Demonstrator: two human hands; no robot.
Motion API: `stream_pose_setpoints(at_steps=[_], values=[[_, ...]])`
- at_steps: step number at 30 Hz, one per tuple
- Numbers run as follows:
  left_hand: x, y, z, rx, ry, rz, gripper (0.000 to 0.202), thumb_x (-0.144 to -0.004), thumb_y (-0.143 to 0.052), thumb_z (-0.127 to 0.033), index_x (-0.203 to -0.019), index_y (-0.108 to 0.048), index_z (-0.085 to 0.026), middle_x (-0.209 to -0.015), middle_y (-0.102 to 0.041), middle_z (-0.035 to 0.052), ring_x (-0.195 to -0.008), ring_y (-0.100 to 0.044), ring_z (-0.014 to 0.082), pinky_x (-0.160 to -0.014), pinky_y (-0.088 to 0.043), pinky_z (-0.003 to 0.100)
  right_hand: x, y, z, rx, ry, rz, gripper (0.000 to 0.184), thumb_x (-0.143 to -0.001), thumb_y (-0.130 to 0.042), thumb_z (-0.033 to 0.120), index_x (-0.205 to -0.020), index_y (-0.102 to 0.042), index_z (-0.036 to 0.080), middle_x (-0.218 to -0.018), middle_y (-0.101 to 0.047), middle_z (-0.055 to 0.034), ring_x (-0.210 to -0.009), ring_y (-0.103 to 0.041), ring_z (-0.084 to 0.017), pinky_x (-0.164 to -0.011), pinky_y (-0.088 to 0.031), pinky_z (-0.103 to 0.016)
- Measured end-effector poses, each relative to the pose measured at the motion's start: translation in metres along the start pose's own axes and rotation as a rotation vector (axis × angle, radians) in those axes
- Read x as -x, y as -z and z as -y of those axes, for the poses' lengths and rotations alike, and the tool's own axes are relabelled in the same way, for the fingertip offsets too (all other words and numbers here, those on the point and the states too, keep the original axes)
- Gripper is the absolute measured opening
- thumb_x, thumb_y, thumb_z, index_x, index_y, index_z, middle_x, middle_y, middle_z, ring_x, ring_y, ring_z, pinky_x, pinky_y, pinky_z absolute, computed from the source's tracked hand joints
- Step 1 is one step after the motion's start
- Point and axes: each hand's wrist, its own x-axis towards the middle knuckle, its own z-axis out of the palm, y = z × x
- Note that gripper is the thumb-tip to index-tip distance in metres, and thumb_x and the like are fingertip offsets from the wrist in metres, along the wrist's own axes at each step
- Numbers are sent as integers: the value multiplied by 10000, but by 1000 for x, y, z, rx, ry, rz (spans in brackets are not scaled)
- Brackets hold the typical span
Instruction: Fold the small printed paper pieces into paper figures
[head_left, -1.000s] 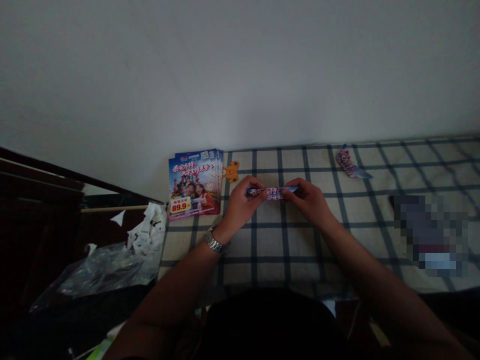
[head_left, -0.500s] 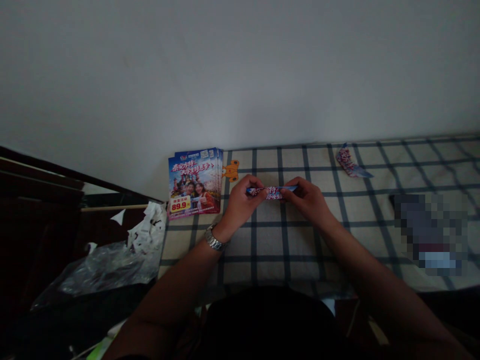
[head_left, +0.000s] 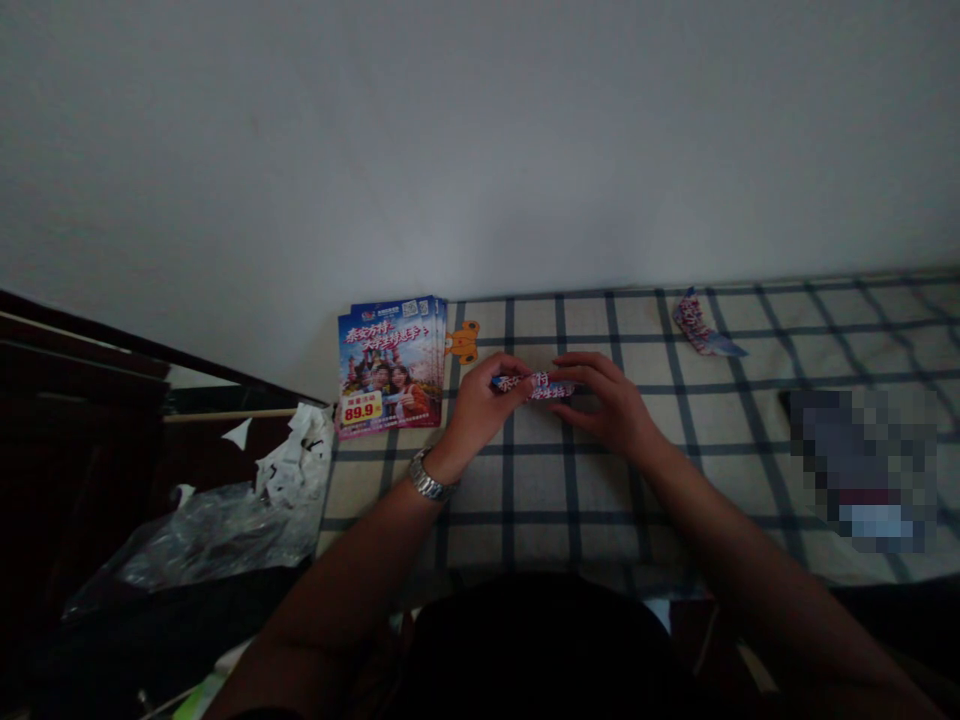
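A narrow folded strip of printed leaflet point(head_left: 536, 386), red and blue with white lettering, lies across the middle of my view just above the checked cloth. My left hand point(head_left: 484, 408) pinches its left end, with a steel wristwatch point(head_left: 429, 480) on that wrist. My right hand point(head_left: 604, 402) grips the right part, its fingers curving over the paper and hiding the far end. Left of my hands stands a stack of glossy travel leaflets point(head_left: 390, 365) showing a yellow 89.9 price tag. Another folded leaflet point(head_left: 701, 330) lies farther right.
The checked cloth point(head_left: 570, 510) ends against a white wall point(head_left: 480, 150). An orange cut-out shape point(head_left: 462, 342) touches the stack. A pixelated object point(head_left: 862, 470) sits at right. Crumpled white paper point(head_left: 296, 455) and clear plastic point(head_left: 217, 535) lie beyond the left edge.
My right hand has slid left along the strip, with its fingers now covering more of the paper. The strip's right end no longer sticks out past the fingers. My left hand has hardly moved.
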Motion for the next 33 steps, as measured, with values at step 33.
stream_pose_setpoints(at_steps=[33], values=[[7,-3,-3,-91,-145,140,173,-964,-729,-385,-1056,-710,-240,-999,-721,43,-919,-684,180,-837,-560,325,2,2,4,13,-176,6,95,-914,-692,336,-928,-741,255,-846,-777,-38,-759,-726,-222,-713,-579,-339]])
